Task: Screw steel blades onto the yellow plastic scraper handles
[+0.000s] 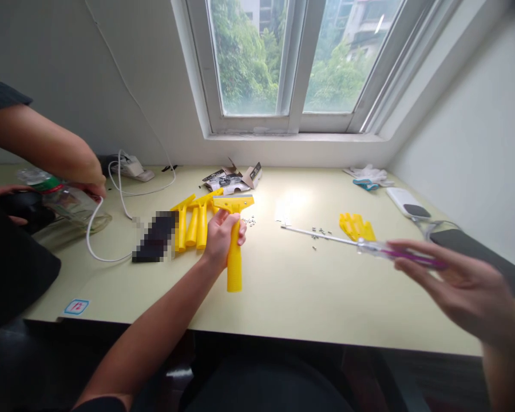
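yellow scraper (pixel 234 249), straight handle (pixel 234 272), wide grey-edged head (pixel 235 203)

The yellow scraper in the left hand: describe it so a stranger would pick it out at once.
Start at the window, then drop to the pale table below it. Over the table, the left hand grips the yellow scraper by its handle, its wide, grey-edged head at the top. Similar yellow tools lie on the table to its left; this one alone is held.
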Demonstrator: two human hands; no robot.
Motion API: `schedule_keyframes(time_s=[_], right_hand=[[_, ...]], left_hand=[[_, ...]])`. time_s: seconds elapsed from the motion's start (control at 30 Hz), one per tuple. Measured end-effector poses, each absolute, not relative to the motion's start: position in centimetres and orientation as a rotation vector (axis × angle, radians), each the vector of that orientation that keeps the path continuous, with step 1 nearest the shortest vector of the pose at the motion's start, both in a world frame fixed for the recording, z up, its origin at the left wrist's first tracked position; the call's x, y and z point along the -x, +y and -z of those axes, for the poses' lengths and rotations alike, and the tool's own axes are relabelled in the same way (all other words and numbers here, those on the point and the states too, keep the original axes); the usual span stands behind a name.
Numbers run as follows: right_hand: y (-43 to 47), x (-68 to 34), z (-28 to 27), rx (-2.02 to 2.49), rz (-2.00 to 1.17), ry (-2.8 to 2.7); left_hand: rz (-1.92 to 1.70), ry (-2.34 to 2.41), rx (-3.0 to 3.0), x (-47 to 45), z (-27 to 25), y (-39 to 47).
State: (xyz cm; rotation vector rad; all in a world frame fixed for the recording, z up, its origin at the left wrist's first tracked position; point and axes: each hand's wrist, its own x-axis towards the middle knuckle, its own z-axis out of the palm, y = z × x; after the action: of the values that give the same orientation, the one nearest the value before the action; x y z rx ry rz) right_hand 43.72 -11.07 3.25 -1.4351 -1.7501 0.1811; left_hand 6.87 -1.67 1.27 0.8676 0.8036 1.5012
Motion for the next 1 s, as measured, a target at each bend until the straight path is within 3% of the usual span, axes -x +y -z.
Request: schedule_keyframes(time_s=[0.1, 0.17, 0.6, 0.77, 1.0], right_hand=[[-11.7, -42.4, 1.3, 1.425, -0.62, -1.769], [-11.6, -41.1, 3.1, 1.45, -0.721, -1.849], [-7.6, -35.5, 0.9, 1.302, -0.267, -2.287], [0.6, -28.5, -1.1, 1.308, -0.37, -2.538], [7.3, -22.2, 0.2, 1.47, -0.339, -2.62]], left_hand=[[-1.513, 0.78, -0.842, -6.3, -1.5, -1.4], [-1.495, 0.783, -0.833, -6.3, -1.5, -1.5], [-1.457, 0.636, -0.624, -5.6, -1.8, -1.0], [-1.491, 0.647, -0.66, -5.7, -1.7, -1.0], [-1.544, 0.665, -0.658, -5.6, -1.3, -0.9]])
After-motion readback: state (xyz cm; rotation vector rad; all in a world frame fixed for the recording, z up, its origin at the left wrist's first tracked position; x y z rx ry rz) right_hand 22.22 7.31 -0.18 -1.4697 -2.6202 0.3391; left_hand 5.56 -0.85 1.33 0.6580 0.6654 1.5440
